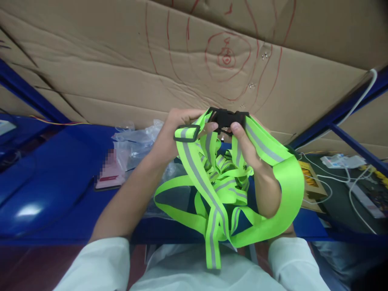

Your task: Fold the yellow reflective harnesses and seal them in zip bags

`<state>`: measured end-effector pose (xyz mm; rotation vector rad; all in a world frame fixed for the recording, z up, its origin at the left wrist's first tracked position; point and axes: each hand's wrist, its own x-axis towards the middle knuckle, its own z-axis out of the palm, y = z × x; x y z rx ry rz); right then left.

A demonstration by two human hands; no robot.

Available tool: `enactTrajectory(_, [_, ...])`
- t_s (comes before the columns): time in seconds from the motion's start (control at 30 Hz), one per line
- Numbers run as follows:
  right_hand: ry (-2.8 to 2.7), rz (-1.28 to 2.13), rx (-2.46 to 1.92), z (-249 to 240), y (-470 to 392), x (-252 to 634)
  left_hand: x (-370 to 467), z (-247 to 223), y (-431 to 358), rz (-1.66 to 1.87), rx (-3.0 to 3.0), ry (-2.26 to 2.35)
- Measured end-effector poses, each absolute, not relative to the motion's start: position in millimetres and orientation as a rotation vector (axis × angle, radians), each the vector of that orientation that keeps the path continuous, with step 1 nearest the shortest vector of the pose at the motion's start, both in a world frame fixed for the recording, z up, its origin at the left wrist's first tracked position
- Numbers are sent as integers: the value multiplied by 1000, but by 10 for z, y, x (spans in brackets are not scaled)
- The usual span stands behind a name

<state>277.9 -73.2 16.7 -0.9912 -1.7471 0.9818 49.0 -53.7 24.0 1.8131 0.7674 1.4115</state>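
Note:
Both of my hands hold a black side-release buckle [228, 118] above the table. Its two halves look joined. My left hand [178, 125] pinches the buckle's left end, close to a black slider [187, 133] on the strap. At the right end, my right hand [247, 141] grips with its thumb on the buckle's front. From the buckle hangs a neon-green reflective strap [286, 190] with a grey stripe, looping over my right wrist and down toward my lap. More green reflective straps [232, 184] lie tangled in a heap behind and below my hands.
Clear plastic bags [136, 141] and a reddish booklet-like item [109, 173] lie on the blue table [54, 190] at left. Cardboard [115, 72] with red drawn rings stands behind. White cables [324, 178] and a yellow box [309, 178] are at right, beside a blue frame [360, 141].

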Motion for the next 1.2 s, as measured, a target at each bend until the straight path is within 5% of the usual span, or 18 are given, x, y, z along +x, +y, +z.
enactTrajectory(0.13, [-1884, 493, -839, 267, -500, 2824, 339, 283, -444, 1307, 1896, 621])
enactTrajectory(0.27, [-1854, 333, -743, 327, -536, 2929, 100, 408, -425, 903, 1798, 587])
enactTrajectory(0.37, [-1737, 275, -854, 371, -579, 2994, 114, 401, -430, 988, 1597, 600])
enactTrajectory(0.6, [-1612, 655, -928, 320, -535, 2952, 546, 164, -386, 1072, 1535, 511])
enactTrajectory(0.83, [-1573, 1584, -713, 268, -369, 3038, 713, 114, -279, 1398, 1241, 561])
enactTrajectory(1.0, [-1646, 1542, -680, 199, -423, 2871, 765, 94, -298, 1476, 1212, 632])
enactTrajectory(1.2, [-1468, 1435, -787, 175, -412, 2773, 694, 122, -343, 1131, 1175, 478])
